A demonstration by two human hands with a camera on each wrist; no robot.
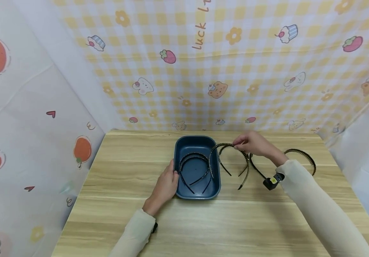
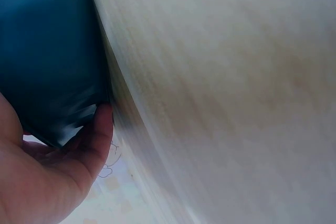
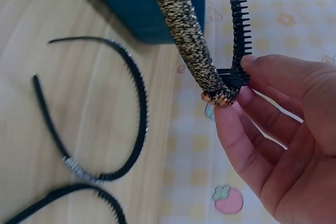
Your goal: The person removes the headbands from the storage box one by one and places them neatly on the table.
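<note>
With its thumb along the rim and fingers round the wall, my left hand grips the left side of a dark blue plastic tub. At least two thin toothed headbands lie inside it. My right hand pinches a glittery black-and-gold toothed headband near the middle of its arch. This headband's legs point down, and one overlaps the tub's right edge in the head view. Below it, another dark headband rests on the table. The left wrist view shows fingers curled over the corner of the tub.
Farther right on the wooden table lies a dark toothed headband. Another headband is partly hidden under the right wrist, where a small black camera is strapped. A yellow-checked patterned cloth hangs behind the table.
</note>
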